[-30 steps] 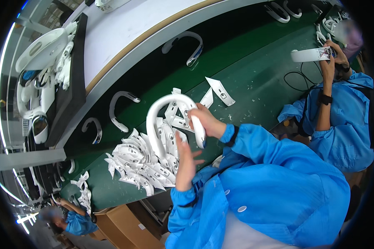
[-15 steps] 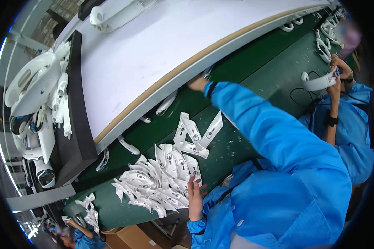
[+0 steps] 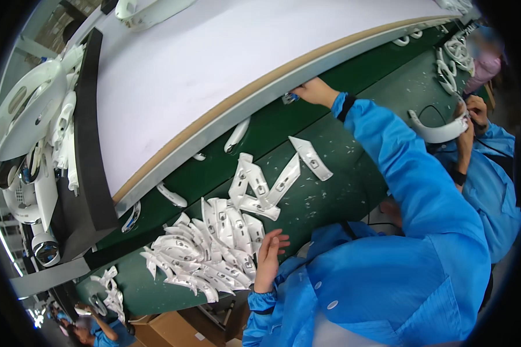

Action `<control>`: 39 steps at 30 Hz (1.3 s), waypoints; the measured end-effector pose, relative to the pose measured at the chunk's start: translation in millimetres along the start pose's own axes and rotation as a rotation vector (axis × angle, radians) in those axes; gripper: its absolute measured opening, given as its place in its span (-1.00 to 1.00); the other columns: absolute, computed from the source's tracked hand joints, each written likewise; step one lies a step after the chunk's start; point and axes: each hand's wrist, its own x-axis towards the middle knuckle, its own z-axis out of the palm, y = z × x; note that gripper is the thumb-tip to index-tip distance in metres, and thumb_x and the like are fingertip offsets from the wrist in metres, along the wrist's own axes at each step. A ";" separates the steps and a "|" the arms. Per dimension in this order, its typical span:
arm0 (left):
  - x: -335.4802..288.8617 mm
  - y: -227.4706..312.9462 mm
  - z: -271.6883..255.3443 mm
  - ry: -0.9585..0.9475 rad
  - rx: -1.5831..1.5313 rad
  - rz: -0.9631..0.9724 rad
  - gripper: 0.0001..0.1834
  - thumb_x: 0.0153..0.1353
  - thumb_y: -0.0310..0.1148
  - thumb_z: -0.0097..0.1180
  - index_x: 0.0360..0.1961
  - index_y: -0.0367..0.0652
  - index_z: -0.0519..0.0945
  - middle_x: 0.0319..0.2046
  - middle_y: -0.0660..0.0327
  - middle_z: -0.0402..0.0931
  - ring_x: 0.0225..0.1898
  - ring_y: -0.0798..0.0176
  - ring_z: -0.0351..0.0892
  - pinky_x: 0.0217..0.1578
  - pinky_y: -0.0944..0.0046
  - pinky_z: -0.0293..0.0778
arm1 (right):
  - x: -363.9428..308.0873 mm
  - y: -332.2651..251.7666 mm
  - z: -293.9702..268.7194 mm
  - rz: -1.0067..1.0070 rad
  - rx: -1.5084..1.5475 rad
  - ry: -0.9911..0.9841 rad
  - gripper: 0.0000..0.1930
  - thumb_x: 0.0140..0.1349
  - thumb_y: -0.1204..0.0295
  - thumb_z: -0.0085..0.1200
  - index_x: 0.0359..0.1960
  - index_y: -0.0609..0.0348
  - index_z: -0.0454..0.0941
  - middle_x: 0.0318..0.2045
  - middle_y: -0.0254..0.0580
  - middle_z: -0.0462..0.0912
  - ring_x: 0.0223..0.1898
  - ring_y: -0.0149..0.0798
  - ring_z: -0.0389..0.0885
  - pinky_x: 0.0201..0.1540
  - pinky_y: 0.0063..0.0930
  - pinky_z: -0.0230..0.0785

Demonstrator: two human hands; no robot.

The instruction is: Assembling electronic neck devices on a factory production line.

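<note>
Device (image 3: 289,99) is touched beneath the edge of the shelf (image 3: 214,75) by the right hand (image 3: 317,91), from its right, clamping and long axis indiscernible, while the left hand (image 3: 268,257), well apart, is held empty, fingers parted, beside packets (image 3: 211,254)

Factory assembly line: green worktop (image 3: 324,211), heaped white parts (image 3: 211,248), blue-clad co-worker (image 3: 486,191).

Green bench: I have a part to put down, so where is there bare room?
The bench has room between the rightmost strip and the right sleeve, and beyond that sleeve, short of the co-worker's band; both patches show white specks. Crowded: the heap of strips beside the left hand.
</note>
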 end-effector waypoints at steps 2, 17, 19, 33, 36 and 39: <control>10.7 6.3 11.3 -0.231 0.153 0.127 -0.60 0.34 -0.18 -0.23 0.08 -0.21 0.34 -0.15 0.15 0.49 -0.16 0.31 0.46 -0.16 0.38 0.32 | -22.7 -19.6 -10.2 0.201 0.537 0.069 -0.69 0.12 0.48 0.08 -0.13 0.27 0.30 -0.37 -0.15 0.52 -0.34 -0.32 0.57 -0.34 -0.44 0.45; -3.6 66.2 52.3 0.037 -1.068 0.493 -0.24 0.11 0.34 -0.47 -0.17 -0.18 0.39 -0.45 -0.02 0.46 -0.40 -0.01 0.45 -0.26 0.02 0.39 | -279.6 -201.9 41.9 0.548 1.096 -0.331 -0.50 0.12 0.41 0.12 0.08 0.16 0.23 -0.13 -0.09 0.50 -0.27 -0.32 0.56 -0.26 -0.50 0.45; -18.4 59.9 41.9 0.124 -0.973 0.434 -0.22 0.12 0.34 -0.53 -0.13 -0.18 0.36 -0.44 -0.04 0.46 -0.39 -0.02 0.45 -0.28 0.03 0.40 | -286.7 -208.1 38.8 0.417 0.848 -0.231 -0.57 0.11 0.45 0.12 0.01 0.19 0.29 -0.18 -0.16 0.52 -0.29 -0.38 0.54 -0.31 -0.56 0.40; -59.9 23.4 58.4 0.311 -0.749 0.922 -0.22 0.18 0.26 -0.55 0.03 -0.29 0.21 -0.42 -0.10 0.45 -0.42 0.02 0.49 -0.36 0.14 0.44 | -253.1 -297.6 31.9 0.300 0.952 -0.288 -0.86 0.07 0.58 0.10 -0.33 0.39 0.55 -0.45 -0.17 0.62 -0.43 -0.48 0.57 -0.38 -0.65 0.42; -56.5 20.3 62.7 0.330 -0.712 0.968 -0.20 0.16 0.29 -0.54 0.07 -0.26 0.19 -0.39 -0.11 0.46 -0.39 0.01 0.50 -0.32 0.13 0.45 | -254.3 -295.4 34.1 0.340 1.035 -0.285 -0.89 0.09 0.60 0.08 -0.35 0.41 0.54 -0.45 -0.16 0.62 -0.42 -0.46 0.58 -0.37 -0.64 0.43; -55.3 22.4 68.3 0.378 -0.641 0.997 -0.15 0.13 0.34 -0.55 0.08 -0.27 0.18 -0.36 -0.11 0.45 -0.36 0.02 0.50 -0.31 0.13 0.44 | -254.7 -291.5 35.4 0.357 1.091 -0.273 -0.90 0.10 0.61 0.06 -0.34 0.40 0.54 -0.45 -0.17 0.61 -0.42 -0.46 0.58 -0.36 -0.63 0.43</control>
